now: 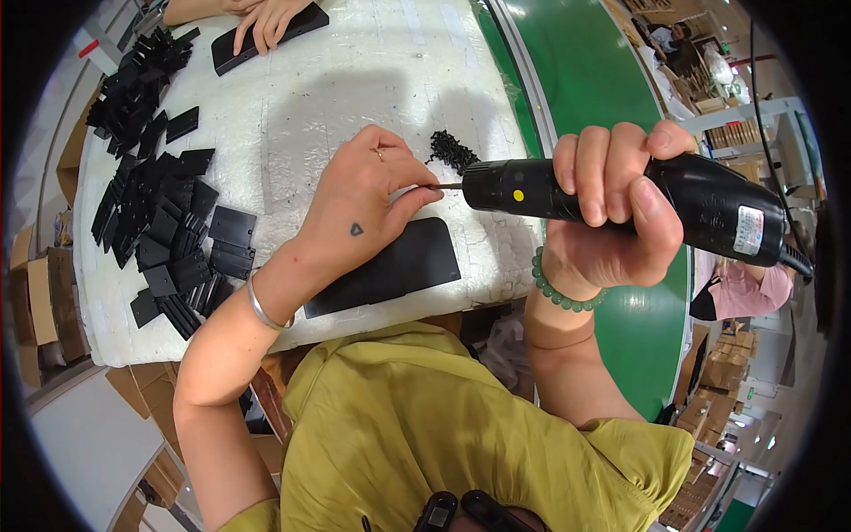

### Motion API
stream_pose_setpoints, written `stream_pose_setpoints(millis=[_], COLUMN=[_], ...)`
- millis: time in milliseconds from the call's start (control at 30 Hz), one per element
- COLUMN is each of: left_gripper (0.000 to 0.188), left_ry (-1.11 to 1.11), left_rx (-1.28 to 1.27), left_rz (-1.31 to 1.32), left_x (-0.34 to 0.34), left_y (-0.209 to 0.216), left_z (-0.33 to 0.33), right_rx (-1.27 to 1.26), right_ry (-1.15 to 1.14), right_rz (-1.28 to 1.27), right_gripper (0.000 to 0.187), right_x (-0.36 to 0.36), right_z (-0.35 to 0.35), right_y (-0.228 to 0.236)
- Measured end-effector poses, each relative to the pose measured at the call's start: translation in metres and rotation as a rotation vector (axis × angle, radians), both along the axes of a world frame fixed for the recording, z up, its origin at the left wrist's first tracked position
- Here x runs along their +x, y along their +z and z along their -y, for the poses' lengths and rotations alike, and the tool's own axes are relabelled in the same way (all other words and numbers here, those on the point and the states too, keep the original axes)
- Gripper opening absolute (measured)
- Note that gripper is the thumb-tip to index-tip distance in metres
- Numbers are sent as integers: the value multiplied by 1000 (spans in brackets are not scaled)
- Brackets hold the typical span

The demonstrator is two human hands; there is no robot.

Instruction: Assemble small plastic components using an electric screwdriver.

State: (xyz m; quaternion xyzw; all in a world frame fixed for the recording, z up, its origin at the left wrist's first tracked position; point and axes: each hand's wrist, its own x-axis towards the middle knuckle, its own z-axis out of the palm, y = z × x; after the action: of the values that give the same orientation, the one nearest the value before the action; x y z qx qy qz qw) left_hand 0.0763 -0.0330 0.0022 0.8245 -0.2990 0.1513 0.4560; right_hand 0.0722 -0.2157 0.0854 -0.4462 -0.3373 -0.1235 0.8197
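Observation:
My right hand [620,199] is wrapped round a black electric screwdriver [709,208], held level with its nose pointing left. A thin bit [450,186] sticks out of that nose. The thumb and forefinger of my left hand [377,191] are pinched together at the bit's tip; whatever is between them is too small or hidden to name. Below the left hand a flat black panel [399,266] lies on the white padded table [310,115], partly covered by the hand and wrist. Just beyond the bit sits a pile of small black screws [452,151].
Stacks of black plates [173,235] cover the table's left side, with more black pieces [142,84] farther back. Across the table another person's hands [266,22] rest on a black panel [297,40]. A green conveyor belt [612,97] runs along the right. A cable [758,97] hangs there.

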Motion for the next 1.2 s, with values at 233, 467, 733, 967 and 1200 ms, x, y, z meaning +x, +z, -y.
stream_pose_setpoints(millis=[233, 467, 733, 967, 1200], left_gripper=[9, 30, 52, 45, 43], left_ry=[50, -28, 156, 127, 113], left_rx=[212, 207, 222, 330, 278], left_rz=[176, 67, -350, -404, -434], left_x=[-17, -41, -59, -68, -67], left_y=[13, 12, 6, -16, -21], left_z=[-4, -17, -46, -43, -42], right_rx=[-192, -265, -271, -351, -431], right_ry=[74, 106, 275, 270, 228], right_rz=[77, 113, -71, -114, -85], right_gripper=[24, 27, 31, 31, 29], right_x=[-22, -40, -56, -64, -71], right_z=[-8, -13, -29, -40, -43], right_y=[9, 7, -9, -18, -15])
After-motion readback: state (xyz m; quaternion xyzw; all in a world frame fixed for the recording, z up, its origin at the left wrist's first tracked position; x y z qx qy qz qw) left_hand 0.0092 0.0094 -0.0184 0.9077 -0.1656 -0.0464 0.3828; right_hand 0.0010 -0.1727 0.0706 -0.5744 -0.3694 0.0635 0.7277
